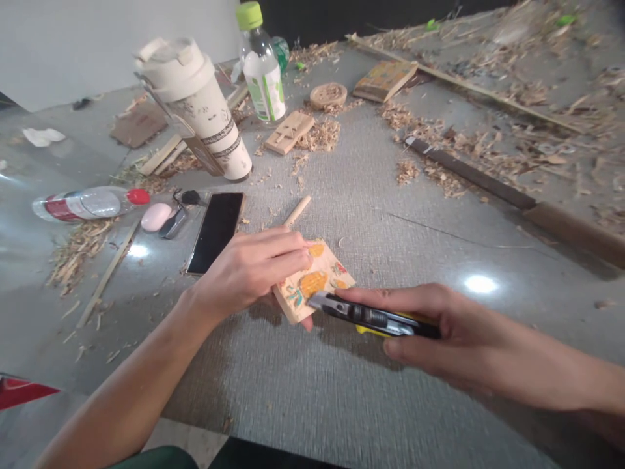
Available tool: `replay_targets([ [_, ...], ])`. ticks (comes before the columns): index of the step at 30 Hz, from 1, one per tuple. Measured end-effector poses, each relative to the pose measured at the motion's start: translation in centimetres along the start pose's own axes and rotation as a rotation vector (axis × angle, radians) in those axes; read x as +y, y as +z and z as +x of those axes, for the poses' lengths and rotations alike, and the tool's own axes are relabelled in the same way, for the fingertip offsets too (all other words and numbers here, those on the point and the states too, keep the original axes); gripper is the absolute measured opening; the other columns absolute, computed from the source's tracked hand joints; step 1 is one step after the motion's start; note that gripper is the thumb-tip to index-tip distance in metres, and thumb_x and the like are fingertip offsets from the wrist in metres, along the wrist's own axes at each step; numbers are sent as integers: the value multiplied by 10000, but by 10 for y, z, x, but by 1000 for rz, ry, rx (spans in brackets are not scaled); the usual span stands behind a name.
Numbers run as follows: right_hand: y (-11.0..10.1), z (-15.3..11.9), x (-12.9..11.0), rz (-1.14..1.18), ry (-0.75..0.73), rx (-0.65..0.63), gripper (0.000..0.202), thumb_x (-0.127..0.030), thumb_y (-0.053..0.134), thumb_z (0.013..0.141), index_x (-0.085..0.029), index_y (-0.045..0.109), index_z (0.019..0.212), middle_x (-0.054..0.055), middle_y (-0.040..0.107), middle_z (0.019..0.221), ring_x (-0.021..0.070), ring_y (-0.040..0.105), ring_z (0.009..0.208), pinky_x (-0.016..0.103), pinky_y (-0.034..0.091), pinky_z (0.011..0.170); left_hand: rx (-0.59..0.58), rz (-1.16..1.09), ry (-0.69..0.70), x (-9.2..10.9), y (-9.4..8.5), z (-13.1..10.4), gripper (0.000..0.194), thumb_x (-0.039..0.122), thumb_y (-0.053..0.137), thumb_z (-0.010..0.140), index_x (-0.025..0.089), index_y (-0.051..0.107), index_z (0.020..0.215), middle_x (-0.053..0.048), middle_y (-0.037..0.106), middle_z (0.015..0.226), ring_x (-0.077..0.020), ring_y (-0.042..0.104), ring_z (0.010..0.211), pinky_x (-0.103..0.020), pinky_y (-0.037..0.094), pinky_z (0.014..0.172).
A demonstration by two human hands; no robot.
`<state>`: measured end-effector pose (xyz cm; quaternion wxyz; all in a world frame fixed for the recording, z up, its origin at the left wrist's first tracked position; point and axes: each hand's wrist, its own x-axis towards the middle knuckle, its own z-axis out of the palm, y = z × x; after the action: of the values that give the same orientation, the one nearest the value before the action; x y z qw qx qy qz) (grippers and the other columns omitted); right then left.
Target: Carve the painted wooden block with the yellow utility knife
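My left hand (263, 264) grips a small wooden block (325, 264), its fingers over the far left edge and a fingertip showing below. Orange, red and teal painted shapes cover the block's upper face. In my right hand (439, 326) is a black and yellow utility knife (381, 314), the thumb and fingers closed round its handle. The knife's tip end reaches the near part of the block, by an orange shape; whether the blade cuts in, I cannot tell. Beyond my left hand a short thin wooden stick (297, 210) lies on the grey table.
A black phone (216, 232), a pink rounded object (155, 217) and a red-capped bottle (92, 204) lie left. Behind stand a cream tumbler (208, 114) and a green-capped bottle (262, 71). Carved wood pieces (290, 132) and shavings lie farther back; a long file-like tool (473, 176) lies right.
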<state>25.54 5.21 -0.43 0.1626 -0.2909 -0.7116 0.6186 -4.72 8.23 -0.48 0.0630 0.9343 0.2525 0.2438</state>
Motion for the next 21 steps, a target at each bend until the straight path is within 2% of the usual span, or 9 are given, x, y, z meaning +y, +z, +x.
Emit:
replay_targets([
  [2, -5, -1, 0, 2, 7, -5, 538, -214, 619, 1032, -393, 583, 1538, -2, 836, 1021, 186, 797, 923, 264, 665, 712, -3, -8, -2, 0, 0, 1, 492, 634, 747, 895, 159, 660, 989, -73, 703, 910, -237, 751, 911, -319, 594, 785],
  [6, -5, -2, 1, -149, -25, 108, 512, -266, 650, 1019, -372, 613, 1518, 41, 800, 1247, 232, 770, 1105, 301, 662, 825, 5, -12, -13, 0, 0, 0, 412, 582, 750, 925, 186, 659, 992, -61, 714, 913, -227, 751, 909, -312, 592, 779],
  [10, 3, -3, 6, -295, -76, 120, 577, -216, 592, 1043, -367, 515, 1594, 42, 804, 1238, 196, 793, 965, 262, 646, 727, 14, -24, -23, 0, 1, -1, 471, 630, 759, 887, 186, 655, 1005, -58, 711, 934, -223, 753, 926, -306, 597, 793],
  [14, 8, -5, 14, -378, -163, 137, 632, -166, 563, 1052, -371, 441, 1637, 48, 764, 1334, 182, 775, 1064, 282, 628, 866, 8, -20, -18, 1, 1, -1, 490, 618, 765, 880, 154, 663, 999, -72, 701, 930, -232, 753, 940, -310, 595, 796],
  [19, 14, -8, 17, -468, -204, 91, 678, -148, 462, 1080, -348, 281, 1702, 56, 757, 1292, 123, 758, 932, 222, 584, 742, -8, 12, -13, 2, 0, 0, 509, 624, 712, 912, 119, 674, 959, -81, 692, 898, -238, 746, 911, -324, 595, 783],
  [21, 17, -8, 14, -457, -180, 81, 695, -152, 457, 1080, -366, 248, 1708, 40, 750, 1308, 120, 750, 940, 237, 591, 786, -15, 25, -8, 2, 0, 0, 502, 617, 698, 926, 116, 674, 954, -82, 695, 893, -239, 742, 902, -329, 595, 776],
])
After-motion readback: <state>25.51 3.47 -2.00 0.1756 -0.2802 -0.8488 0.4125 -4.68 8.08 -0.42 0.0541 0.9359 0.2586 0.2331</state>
